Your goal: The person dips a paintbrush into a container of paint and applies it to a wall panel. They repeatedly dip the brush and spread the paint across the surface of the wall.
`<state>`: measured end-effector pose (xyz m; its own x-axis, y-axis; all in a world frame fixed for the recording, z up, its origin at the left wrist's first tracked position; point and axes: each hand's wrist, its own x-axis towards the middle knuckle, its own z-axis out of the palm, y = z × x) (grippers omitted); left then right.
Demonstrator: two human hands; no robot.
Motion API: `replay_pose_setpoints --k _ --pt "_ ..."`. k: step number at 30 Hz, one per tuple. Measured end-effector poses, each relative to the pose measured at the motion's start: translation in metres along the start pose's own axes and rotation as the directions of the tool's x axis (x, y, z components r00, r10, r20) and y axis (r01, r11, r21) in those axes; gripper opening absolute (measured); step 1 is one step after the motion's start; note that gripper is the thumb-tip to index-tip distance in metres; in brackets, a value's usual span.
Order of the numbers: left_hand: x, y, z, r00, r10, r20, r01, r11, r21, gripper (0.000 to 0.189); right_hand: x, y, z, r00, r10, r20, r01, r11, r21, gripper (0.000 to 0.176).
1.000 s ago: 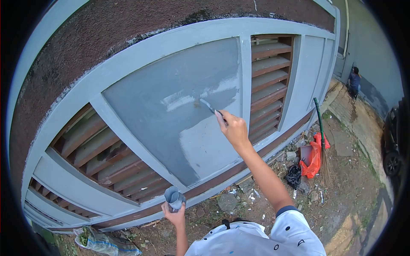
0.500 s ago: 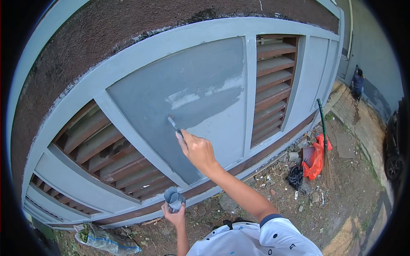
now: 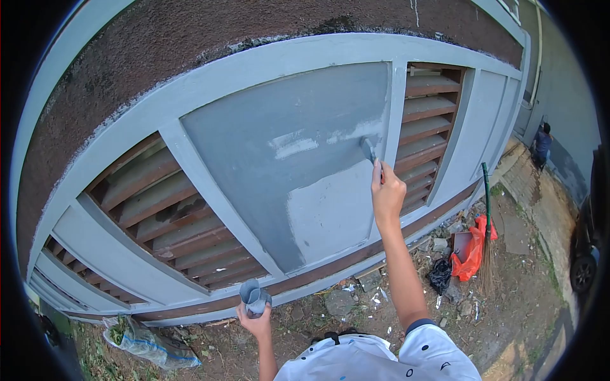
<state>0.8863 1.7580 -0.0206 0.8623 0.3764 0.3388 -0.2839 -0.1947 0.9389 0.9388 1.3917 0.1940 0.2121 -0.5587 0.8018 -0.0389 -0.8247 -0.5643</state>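
My right hand point(image 3: 389, 193) is closed around the handle of a paintbrush point(image 3: 368, 150), whose bristles rest against the wall panel point(image 3: 254, 133) near its right edge. Darker grey paint covers the upper and left parts of the panel, with a few pale patches showing through. The lower right of the panel is lighter grey. Low on the left, my left hand point(image 3: 255, 322) grips a grey paint-smeared cup point(image 3: 254, 297), held upright in front of the wall's base. What is inside the cup is hard to make out.
Brown louvred slats point(image 3: 171, 209) flank the panel on both sides. A broom point(image 3: 487, 222), a red plastic bag point(image 3: 469, 254) and a black bag point(image 3: 440, 275) are at right. A stuffed sack point(image 3: 152, 343) lies lower left. Another person point(image 3: 542, 146) is farther off, near a parked car point(image 3: 584, 267).
My right hand has carried the brush rightward and slightly up, from the panel's middle to near its right edge. My left hand still holds the cup. The view has shifted slightly.
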Motion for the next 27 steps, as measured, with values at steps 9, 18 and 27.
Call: replay_pose_setpoints --k 9,18,27 --pt "-0.001 0.001 0.001 0.999 0.027 0.021 -0.027 0.999 0.022 0.056 -0.066 -0.123 0.039 0.923 -0.341 0.181 0.222 0.853 0.473 0.016" --pt "0.003 -0.006 -0.012 0.995 0.089 -0.039 -0.085 0.993 0.08 0.06 0.021 0.022 -0.002 0.983 -0.185 0.009 0.184 0.981 0.066 0.015" --pt "0.0 -0.013 -0.008 0.999 0.034 -0.009 -0.034 0.998 0.05 0.06 0.025 0.016 -0.009 0.977 0.145 0.158 -0.112 0.973 -0.201 0.024"
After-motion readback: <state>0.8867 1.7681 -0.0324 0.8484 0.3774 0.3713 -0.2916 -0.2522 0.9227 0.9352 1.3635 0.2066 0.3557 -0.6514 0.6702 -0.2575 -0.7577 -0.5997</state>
